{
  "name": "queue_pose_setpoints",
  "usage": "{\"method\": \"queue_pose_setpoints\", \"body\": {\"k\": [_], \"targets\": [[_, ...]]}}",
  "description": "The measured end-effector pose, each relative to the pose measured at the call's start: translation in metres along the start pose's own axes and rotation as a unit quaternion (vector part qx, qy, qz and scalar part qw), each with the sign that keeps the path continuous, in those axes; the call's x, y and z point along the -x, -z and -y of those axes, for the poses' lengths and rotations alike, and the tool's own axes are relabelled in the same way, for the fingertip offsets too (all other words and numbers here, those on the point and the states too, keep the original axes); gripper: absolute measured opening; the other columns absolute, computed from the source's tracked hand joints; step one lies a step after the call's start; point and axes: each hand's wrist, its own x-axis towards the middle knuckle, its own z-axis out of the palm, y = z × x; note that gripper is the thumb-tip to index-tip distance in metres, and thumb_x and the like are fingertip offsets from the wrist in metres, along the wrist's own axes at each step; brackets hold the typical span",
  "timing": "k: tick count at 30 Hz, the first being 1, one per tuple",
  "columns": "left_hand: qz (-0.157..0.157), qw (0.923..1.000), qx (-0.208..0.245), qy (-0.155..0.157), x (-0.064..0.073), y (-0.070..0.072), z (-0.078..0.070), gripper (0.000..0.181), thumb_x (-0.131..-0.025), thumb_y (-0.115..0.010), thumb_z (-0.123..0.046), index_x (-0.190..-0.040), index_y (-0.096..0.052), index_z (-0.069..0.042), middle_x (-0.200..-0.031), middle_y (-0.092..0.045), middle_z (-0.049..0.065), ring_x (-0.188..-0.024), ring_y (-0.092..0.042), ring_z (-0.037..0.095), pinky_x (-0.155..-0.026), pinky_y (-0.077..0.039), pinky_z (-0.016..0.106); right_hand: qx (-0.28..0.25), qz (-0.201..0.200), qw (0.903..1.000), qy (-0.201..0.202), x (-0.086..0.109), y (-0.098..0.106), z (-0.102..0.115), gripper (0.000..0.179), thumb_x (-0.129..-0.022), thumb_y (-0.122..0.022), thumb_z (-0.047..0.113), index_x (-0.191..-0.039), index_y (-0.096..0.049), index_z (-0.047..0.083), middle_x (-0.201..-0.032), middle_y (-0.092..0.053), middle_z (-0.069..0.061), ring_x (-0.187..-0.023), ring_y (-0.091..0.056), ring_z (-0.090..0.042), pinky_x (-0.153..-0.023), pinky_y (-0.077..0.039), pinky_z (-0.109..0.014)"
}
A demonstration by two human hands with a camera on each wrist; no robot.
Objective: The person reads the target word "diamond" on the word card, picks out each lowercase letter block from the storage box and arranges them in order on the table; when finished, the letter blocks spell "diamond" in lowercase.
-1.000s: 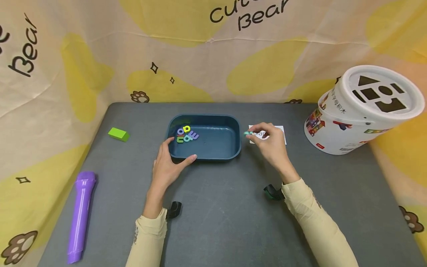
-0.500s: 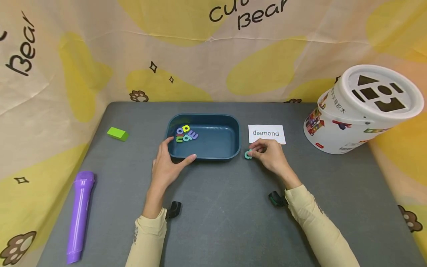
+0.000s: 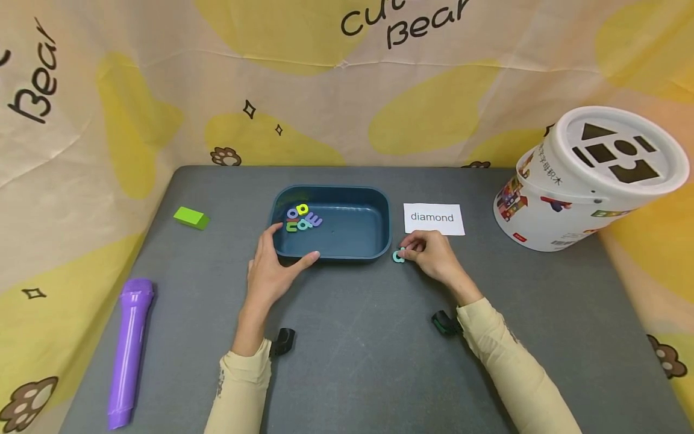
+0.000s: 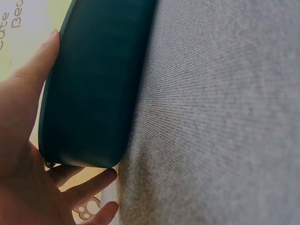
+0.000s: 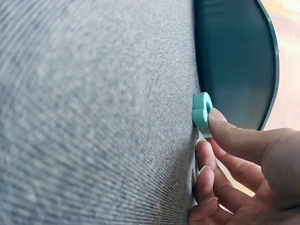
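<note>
My left hand [image 3: 269,268] rests against the near left corner of a dark blue tray [image 3: 352,226], thumb along the front wall and a finger at the left side. In the left wrist view its other fingers spread loosely beside the tray wall. Several coloured letter pieces [image 3: 303,219], purple, yellow, green and teal, lie at the tray's left end. My right hand [image 3: 431,254] pinches a small teal letter piece [image 5: 202,114] at table level, just right of the tray's near right corner. Its thumb covers part of the letter. A white card [image 3: 434,219] printed "diamond" lies just beyond that hand.
On the far right stands a white bucket [image 3: 575,202] with shaped holes in its lid. A green block [image 3: 191,217] sits at the back left. A purple microphone-shaped toy [image 3: 131,352] lies along the left edge. A patterned cloth [image 3: 303,78] hangs behind the table.
My right hand has come down off the card toward me with the teal letter, uncovering the printed word, then shifted slightly left. The left hand and tray have stayed put.
</note>
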Motion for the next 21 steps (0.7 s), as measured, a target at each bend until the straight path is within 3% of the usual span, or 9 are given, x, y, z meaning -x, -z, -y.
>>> {"method": "queue_pose_setpoints", "body": {"k": [6, 10, 17, 21], "targets": [[-0.001, 1.0, 0.0, -0.001, 0.001, 0.001, 0.001, 0.113, -0.083, -0.079, -0.07, -0.168, -0.02, -0.025, -0.175, -0.026, 0.01, -0.158, -0.033, 0.038, -0.124, -0.017, 0.068, 0.012, 0.002, 0.9999, -0.009, -0.001, -0.001, 0.004, 0.01, -0.091, -0.083, 0.007, -0.096, -0.078, 0.0, -0.08, -0.07, -0.009, -0.068, -0.054, -0.012, -0.064, -0.042, -0.024], [-0.004, 1.0, 0.003, -0.003, 0.001, 0.001, 0.001, 0.112, -0.083, -0.08, -0.07, -0.168, -0.022, -0.025, -0.174, -0.027, 0.01, -0.158, -0.034, 0.038, -0.124, -0.017, 0.068, 0.003, -0.033, 0.9994, -0.005, -0.005, 0.0, 0.017, 0.013, -0.094, -0.081, 0.01, -0.101, -0.077, 0.0, -0.083, -0.068, -0.01, -0.072, -0.054, -0.015, -0.065, -0.04, -0.024], [-0.001, 0.9999, 0.008, -0.007, 0.001, 0.003, -0.001, 0.112, -0.084, -0.08, -0.068, -0.168, -0.022, -0.022, -0.174, -0.028, 0.012, -0.157, -0.033, 0.038, -0.123, -0.019, 0.067, -0.04, -0.143, 0.9855, 0.081, -0.014, -0.011, 0.056, 0.01, -0.095, -0.076, 0.003, -0.104, -0.076, 0.0, -0.091, -0.07, -0.015, -0.081, -0.061, -0.024, -0.07, -0.04, -0.023], [-0.002, 0.9999, 0.01, -0.005, 0.001, 0.002, 0.0, 0.11, -0.084, -0.08, -0.068, -0.167, -0.023, -0.022, -0.174, -0.028, 0.011, -0.158, -0.033, 0.038, -0.125, -0.015, 0.068, -0.04, -0.126, 0.9827, 0.13, -0.019, -0.026, 0.075, 0.015, -0.093, -0.08, 0.004, -0.107, -0.076, 0.001, -0.098, -0.072, -0.014, -0.086, -0.064, -0.028, -0.073, -0.044, -0.027]]}}
